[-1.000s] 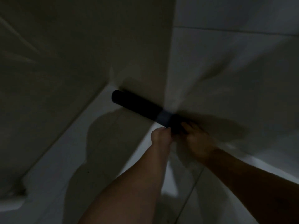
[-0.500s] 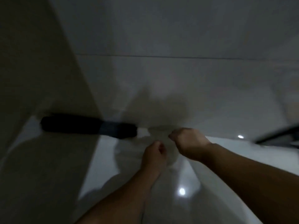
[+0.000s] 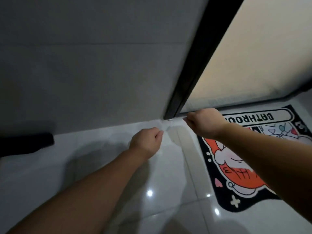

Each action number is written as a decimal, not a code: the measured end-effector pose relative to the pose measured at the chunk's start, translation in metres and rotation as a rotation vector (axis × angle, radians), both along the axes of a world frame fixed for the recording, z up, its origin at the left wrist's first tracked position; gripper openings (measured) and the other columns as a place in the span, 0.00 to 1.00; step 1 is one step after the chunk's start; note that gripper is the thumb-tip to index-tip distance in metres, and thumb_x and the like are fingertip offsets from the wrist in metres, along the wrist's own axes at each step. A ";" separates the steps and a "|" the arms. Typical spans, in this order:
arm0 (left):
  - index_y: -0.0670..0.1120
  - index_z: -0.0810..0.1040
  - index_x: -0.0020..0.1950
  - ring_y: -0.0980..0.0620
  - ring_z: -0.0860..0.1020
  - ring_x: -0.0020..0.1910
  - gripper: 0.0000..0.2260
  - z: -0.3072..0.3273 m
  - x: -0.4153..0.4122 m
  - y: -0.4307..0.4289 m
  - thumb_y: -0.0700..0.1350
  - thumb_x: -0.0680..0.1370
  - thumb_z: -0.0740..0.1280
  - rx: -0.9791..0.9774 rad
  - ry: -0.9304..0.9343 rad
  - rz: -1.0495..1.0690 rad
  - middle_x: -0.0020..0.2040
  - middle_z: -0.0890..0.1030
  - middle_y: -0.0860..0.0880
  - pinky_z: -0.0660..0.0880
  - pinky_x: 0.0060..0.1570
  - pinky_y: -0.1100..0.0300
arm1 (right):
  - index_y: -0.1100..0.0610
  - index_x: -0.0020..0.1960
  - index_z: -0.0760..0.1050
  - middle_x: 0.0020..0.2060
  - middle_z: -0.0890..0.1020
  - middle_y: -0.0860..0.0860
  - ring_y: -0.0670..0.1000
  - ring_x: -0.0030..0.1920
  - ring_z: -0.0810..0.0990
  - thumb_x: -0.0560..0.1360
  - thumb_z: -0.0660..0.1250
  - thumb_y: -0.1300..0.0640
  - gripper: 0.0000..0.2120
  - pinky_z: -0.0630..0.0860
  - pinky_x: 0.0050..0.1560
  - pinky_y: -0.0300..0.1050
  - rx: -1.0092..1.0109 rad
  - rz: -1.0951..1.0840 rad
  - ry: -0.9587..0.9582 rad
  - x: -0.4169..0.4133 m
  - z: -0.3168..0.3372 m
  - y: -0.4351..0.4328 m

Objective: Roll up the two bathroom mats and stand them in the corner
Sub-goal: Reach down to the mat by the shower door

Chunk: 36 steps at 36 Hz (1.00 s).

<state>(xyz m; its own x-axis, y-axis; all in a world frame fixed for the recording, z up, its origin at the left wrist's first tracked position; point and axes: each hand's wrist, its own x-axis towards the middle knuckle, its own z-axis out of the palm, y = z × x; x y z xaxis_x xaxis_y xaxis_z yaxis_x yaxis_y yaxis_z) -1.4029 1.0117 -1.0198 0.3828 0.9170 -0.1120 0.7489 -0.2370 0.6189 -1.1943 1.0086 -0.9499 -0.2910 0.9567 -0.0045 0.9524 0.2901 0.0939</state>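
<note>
A dark rolled-up mat point(image 3: 25, 143) shows at the left edge, against the foot of the grey wall. A second mat point(image 3: 239, 166) lies flat on the floor at the right, black-edged with an orange and white cartoon and the word BATHROOM. My left hand point(image 3: 146, 142) hovers over the bare tiles in the middle, fingers curled shut, holding nothing. My right hand point(image 3: 206, 123) is a loose fist near the flat mat's far left corner, just above it. My right forearm covers part of the flat mat.
A black door frame point(image 3: 194, 65) with a frosted glass pane point(image 3: 253, 56) rises behind the flat mat. Grey tiled wall point(image 3: 84, 73) runs along the back. Glossy white floor tiles point(image 3: 152, 191) reflect ceiling lights.
The view swung right from the corner. Both hands let go of the rolled mat, which now sits at the left edge. The flat cartoon mat and door came into view.
</note>
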 end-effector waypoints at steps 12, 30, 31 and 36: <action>0.49 0.82 0.48 0.47 0.80 0.44 0.10 0.077 0.133 0.006 0.51 0.79 0.62 0.107 0.210 -0.327 0.43 0.84 0.48 0.77 0.44 0.52 | 0.55 0.46 0.76 0.42 0.84 0.57 0.60 0.45 0.81 0.81 0.48 0.43 0.23 0.66 0.37 0.46 0.126 0.005 0.087 0.142 0.018 -0.003; 0.52 0.73 0.36 0.49 0.75 0.37 0.11 0.129 0.419 -0.001 0.52 0.77 0.67 0.120 0.214 -0.405 0.31 0.73 0.54 0.71 0.37 0.57 | 0.55 0.40 0.72 0.36 0.77 0.54 0.57 0.40 0.76 0.81 0.49 0.45 0.21 0.70 0.39 0.48 -0.019 -0.555 0.117 0.404 0.016 -0.071; 0.52 0.74 0.36 0.49 0.76 0.37 0.10 0.123 0.424 0.000 0.52 0.77 0.67 0.121 0.193 -0.417 0.31 0.74 0.54 0.72 0.37 0.57 | 0.55 0.41 0.73 0.37 0.76 0.54 0.56 0.39 0.75 0.80 0.49 0.45 0.21 0.70 0.40 0.48 -0.058 -0.578 0.106 0.407 0.013 -0.076; 0.47 0.75 0.36 0.52 0.72 0.29 0.17 0.085 0.439 -0.002 0.56 0.78 0.62 0.157 0.262 -0.610 0.29 0.73 0.51 0.64 0.28 0.60 | 0.54 0.47 0.74 0.43 0.78 0.54 0.54 0.40 0.71 0.80 0.54 0.45 0.16 0.68 0.40 0.45 -0.325 -0.628 -0.016 0.419 0.009 -0.124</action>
